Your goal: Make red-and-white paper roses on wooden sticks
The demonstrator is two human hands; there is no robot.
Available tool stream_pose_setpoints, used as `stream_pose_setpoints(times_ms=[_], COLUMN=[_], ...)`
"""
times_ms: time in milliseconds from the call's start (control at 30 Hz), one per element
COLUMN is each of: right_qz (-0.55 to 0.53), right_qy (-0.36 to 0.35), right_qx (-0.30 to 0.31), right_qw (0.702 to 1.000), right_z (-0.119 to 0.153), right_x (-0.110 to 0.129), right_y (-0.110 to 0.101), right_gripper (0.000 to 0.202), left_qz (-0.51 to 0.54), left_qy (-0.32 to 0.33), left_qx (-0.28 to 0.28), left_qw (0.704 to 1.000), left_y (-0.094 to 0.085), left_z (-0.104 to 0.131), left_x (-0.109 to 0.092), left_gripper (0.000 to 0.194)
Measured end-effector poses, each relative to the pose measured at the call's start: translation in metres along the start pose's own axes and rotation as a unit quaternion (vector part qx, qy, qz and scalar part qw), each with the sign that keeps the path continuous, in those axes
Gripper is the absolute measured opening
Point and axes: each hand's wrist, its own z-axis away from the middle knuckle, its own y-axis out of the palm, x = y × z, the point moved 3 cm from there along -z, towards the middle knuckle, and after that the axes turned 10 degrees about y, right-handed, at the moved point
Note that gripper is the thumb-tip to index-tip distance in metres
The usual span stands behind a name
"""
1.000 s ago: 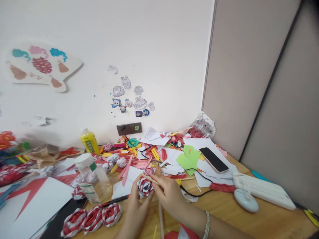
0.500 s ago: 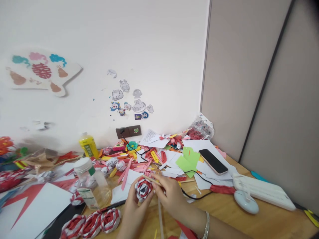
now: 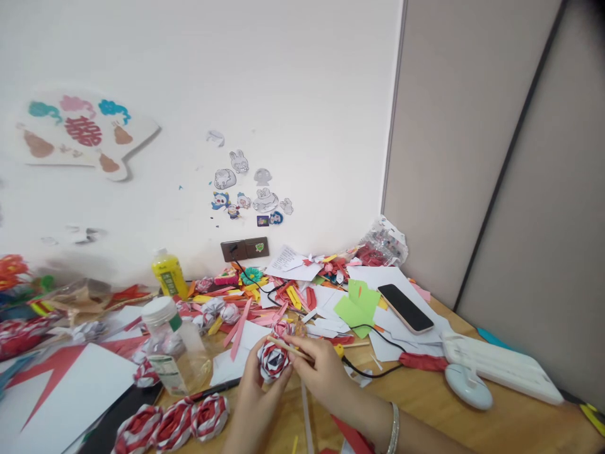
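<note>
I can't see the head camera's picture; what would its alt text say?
Two hands work over a cluttered wooden desk: the left hand cups a red-and-white paper ball, the right hand holds a thin stick against it. Around them lie paper scraps, a jar and a phone.

The rosette [image 3: 273, 362] is creased matt paper, and the thin stick [image 3: 282, 345] across it looks like smooth pale wood. At nine o'clock from the rosette, the jar [image 3: 166, 347] is clear, shiny plastic; at two, the smartphone [image 3: 405, 308] has a glossy screen. The tabletop [image 3: 524, 425] is smooth, wood-grained.
</note>
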Motion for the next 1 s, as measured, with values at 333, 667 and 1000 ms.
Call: stream_pose_setpoints(times_ms=[333,667,1000], right_qz=[0.018,0.041,0.149], right_qy=[0.013,-0.039,-0.103], right_qx=[-0.005,-0.001,-0.043], right_qw=[1.000,0.998,0.983], right_z=[-0.004,-0.005,-0.003], right_x=[-0.003,0.005,-0.002], right_y=[0.000,-0.012,-0.002], right_gripper=[0.019,0.024,0.016], left_qz=[0.007,-0.024,-0.029], left_qy=[-0.010,0.003,0.008], left_qx=[0.007,0.045,0.020], left_qw=[1.000,0.999,0.999], left_y=[-0.002,-0.003,0.001], left_z=[-0.002,0.000,0.000], left_x=[-0.004,-0.001,-0.010], left_gripper=[0.056,0.045,0.044])
